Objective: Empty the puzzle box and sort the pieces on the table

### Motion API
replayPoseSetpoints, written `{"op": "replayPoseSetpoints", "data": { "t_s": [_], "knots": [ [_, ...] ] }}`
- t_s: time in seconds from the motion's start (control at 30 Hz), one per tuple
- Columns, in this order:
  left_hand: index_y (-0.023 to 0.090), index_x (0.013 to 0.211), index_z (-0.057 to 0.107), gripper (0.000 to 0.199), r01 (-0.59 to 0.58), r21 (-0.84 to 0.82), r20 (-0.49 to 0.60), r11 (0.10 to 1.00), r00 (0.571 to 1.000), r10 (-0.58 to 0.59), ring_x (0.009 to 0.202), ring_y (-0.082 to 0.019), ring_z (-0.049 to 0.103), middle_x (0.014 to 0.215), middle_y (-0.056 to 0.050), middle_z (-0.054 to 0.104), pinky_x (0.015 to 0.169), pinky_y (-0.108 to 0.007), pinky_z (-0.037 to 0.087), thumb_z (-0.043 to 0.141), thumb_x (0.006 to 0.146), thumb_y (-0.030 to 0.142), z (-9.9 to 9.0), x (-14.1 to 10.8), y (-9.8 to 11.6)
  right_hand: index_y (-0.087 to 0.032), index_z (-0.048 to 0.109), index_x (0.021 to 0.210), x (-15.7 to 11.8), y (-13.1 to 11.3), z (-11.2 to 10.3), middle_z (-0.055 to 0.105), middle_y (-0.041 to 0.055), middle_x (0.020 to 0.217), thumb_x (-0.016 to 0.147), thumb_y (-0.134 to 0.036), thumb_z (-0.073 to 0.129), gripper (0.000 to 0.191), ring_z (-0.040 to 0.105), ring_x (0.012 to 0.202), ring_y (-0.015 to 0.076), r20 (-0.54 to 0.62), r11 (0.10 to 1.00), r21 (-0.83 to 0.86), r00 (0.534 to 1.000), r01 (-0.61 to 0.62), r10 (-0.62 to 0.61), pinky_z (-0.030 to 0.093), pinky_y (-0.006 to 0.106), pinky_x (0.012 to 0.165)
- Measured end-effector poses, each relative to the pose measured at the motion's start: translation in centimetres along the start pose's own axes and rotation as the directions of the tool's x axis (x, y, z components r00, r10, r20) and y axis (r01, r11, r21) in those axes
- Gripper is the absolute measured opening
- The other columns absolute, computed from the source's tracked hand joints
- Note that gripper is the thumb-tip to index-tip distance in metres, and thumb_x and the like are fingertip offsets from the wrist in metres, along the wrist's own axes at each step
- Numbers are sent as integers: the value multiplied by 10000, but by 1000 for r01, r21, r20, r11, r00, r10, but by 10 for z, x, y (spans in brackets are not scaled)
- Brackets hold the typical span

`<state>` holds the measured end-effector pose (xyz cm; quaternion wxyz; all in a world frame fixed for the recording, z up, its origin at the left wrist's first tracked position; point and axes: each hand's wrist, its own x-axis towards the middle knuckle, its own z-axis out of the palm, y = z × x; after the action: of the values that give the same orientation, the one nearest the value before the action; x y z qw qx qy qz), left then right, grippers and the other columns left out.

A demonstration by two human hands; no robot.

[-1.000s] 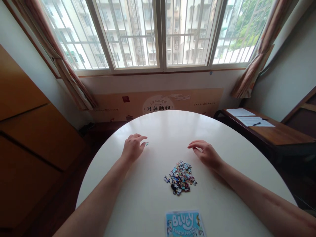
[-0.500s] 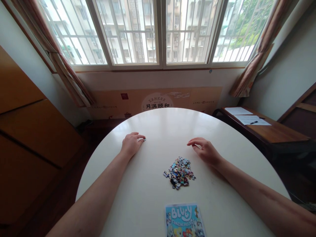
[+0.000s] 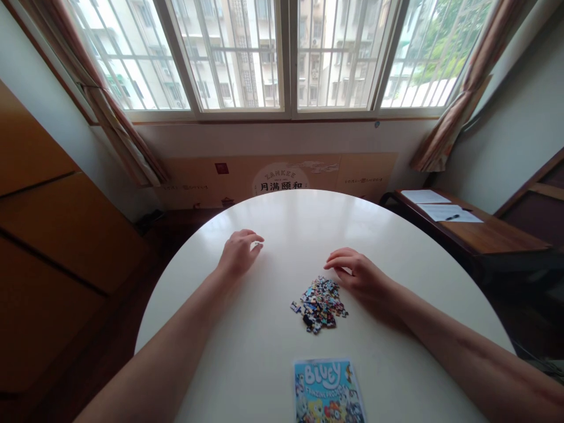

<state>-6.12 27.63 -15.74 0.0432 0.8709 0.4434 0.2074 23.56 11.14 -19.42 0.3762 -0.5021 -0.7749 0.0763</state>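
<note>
My left hand (image 3: 241, 251) is over the far left part of the white round table (image 3: 247, 358). Its thumb and forefinger curve toward each other around a tiny puzzle piece (image 3: 257, 243), whose picture is too small to read. My right hand (image 3: 350, 265) holds nothing and has loosely bent fingers, thumb apart from them. It hovers just beyond the upper right edge of a heap of loose jigsaw pieces (image 3: 321, 305). One piece (image 3: 295, 306) sticks out at the heap's left side.
Near the front edge of view lies a blue picture sheet (image 3: 328, 390) lettered "Bluey". At right stands a wooden side table (image 3: 506, 235) with papers (image 3: 449, 212) and a pen. A window and a printed panel (image 3: 194, 176) are beyond the table, an orange-brown cabinet (image 3: 44, 235) at left.
My right hand has moved left, closer to the heap. My left hand has shifted slightly right and upward, its forefinger and thumb more rounded. The heap looks the same.
</note>
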Motion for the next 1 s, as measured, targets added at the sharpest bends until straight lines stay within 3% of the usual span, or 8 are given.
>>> {"op": "replayPoseSetpoints", "data": {
  "t_s": [0.07,0.17,0.27,0.4,0.53,0.77,0.9,1.0],
  "knots": [
    [222,966,753,230,-189,-122,158,974,966,207,894,-216,653,1052,-63,703,843,-341,517,547,908,307,-12,-8,19,-217,760,954,-1,1,-2,700,71,1028,884,-132,504,279,639,995,175,-5,1000,-9,1000,-9,9,531,354,929],
    [235,832,746,159,-338,-247,407,908,814,414,763,-182,641,860,-28,708,714,-297,490,629,866,336,-30,-23,50,-219,760,950,-1,4,-4,703,70,1024,884,-142,514,266,644,988,179,-15,999,-22,999,-30,30,535,356,922],
    [239,768,730,144,-366,-256,502,895,741,447,738,-176,627,801,-7,699,654,-290,451,727,803,378,-40,-35,73,-218,760,943,-2,6,-6,704,71,1022,881,-146,520,259,650,980,182,-20,999,-18,999,-47,47,539,353,915],
    [235,751,711,187,-372,-252,535,893,716,449,693,-167,607,757,-1,684,595,-288,412,762,774,413,-38,-42,84,-218,762,953,-2,6,-5,704,70,1025,880,-149,531,252,647,989,185,-16,998,-4,998,-57,57,538,355,925],
    [225,713,672,169,-388,-244,534,889,712,457,674,-162,591,738,-3,668,573,-282,399,749,767,365,-33,-43,88,-219,762,945,-2,5,-5,704,63,1021,878,-137,532,253,647,979,177,-13,998,-4,998,-62,62,539,342,913],
    [239,778,716,57,-352,-179,519,919,759,392,743,-192,628,822,-26,701,630,-289,440,669,747,248,-39,-39,82,-211,760,946,-1,4,-6,705,74,1008,882,-150,533,243,651,968,181,7,998,0,998,-56,56,544,340,898],
    [247,800,742,130,-218,-66,526,974,822,220,784,-218,654,852,-36,722,632,-281,451,645,714,244,-43,-27,47,-208,760,940,-2,4,-5,704,78,1010,885,-156,536,236,653,966,184,-4,998,5,998,-60,60,543,345,905],
    [266,869,761,196,-30,29,475,999,880,13,776,-218,665,909,-30,738,634,-272,462,621,733,281,-41,-15,6,-214,759,948,-3,5,-5,702,74,1019,885,-155,536,239,650,976,184,1,998,-1,998,-65,65,542,343,909]
  ]
}}
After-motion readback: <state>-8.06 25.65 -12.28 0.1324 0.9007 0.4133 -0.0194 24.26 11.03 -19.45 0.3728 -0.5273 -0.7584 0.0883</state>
